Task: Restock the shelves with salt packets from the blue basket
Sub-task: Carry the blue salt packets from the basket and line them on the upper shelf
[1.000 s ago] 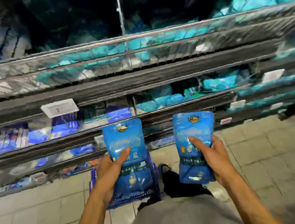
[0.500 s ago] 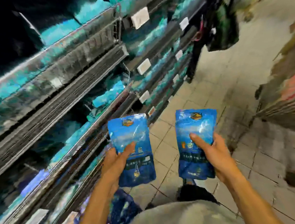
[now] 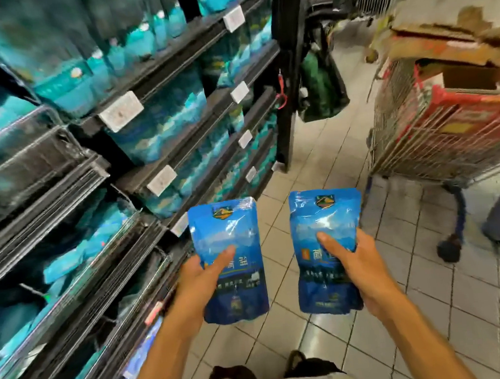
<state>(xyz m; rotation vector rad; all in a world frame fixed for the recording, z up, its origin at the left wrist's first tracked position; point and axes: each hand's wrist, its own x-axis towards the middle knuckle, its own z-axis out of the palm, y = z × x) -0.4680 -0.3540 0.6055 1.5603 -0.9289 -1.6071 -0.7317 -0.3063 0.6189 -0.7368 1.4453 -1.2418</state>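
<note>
Head view. Risk first: glossy blue plastic salt packet, left one (image 3: 229, 260), held only by a thumb across the front and fingers behind; likely to slide out if tilted toward the shelf. Same risk for the matching glossy blue salt packet on the right (image 3: 326, 249). Wire shopping trolley with red panel (image 3: 437, 130) parked far right, close enough to get bumped on a turn. Both packets upright, side by side but apart, over the pale tiled floor (image 3: 430, 264), near centre. Dark tiered shelving full of teal and blue packets (image 3: 148, 77) along the left, not touching either packet. Left hand (image 3: 197, 287) curled round its packet, thumb pressed on the front. Right hand (image 3: 360, 273) gripping likewise. Blue basket not clearly in view.
</note>
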